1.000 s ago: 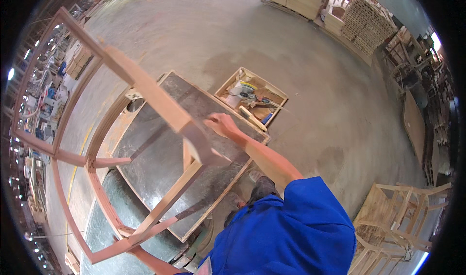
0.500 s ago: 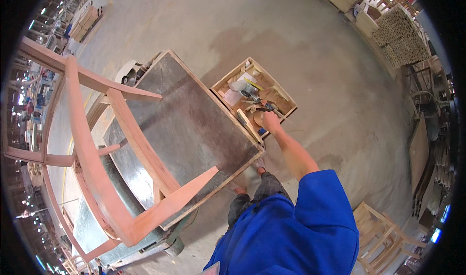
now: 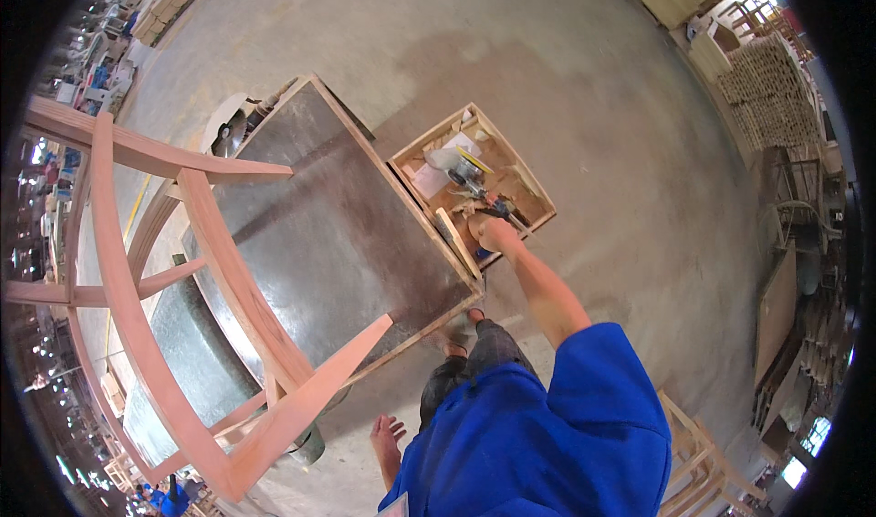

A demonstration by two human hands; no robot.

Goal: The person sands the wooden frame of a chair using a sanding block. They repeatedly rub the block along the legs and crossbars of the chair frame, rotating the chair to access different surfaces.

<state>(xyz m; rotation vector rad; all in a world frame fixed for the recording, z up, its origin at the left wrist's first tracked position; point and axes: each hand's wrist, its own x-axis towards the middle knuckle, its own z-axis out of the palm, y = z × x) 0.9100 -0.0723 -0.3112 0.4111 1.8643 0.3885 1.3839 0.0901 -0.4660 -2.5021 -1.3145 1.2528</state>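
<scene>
My right hand (image 3: pixel 497 234) reaches into an open wooden drawer-like tray (image 3: pixel 516 149) beside the bench. Its fingers look closed around a dark piece, whose kind I cannot make out. Just beyond lies a sander-like tool with a yellow disc (image 3: pixel 474 160), among an orange-and-grey tool body (image 3: pixel 505 208), papers and scraps. My left hand (image 3: pixel 388 428) hangs low by the bench's near side, fingers apart and holding nothing. On the dark-topped bench (image 3: pixel 338 229), left of both hands, rests an unfinished wooden chair frame (image 3: pixel 242 271) with its tapered legs pointing right.
A round saw-like blade (image 3: pixel 228 135) shows at the bench's far left corner. Pale chair frames (image 3: pixel 698 453) stand behind me at lower right. Stacked wood strips (image 3: pixel 771 93) and leaning boards (image 3: pixel 776 316) line the right side. Concrete floor (image 3: pixel 630 179) spreads beyond the tray.
My left hand has come into view beside my body. My right hand stays in the tray, its fingers at the dark piece. The whole view has shifted slightly.
</scene>
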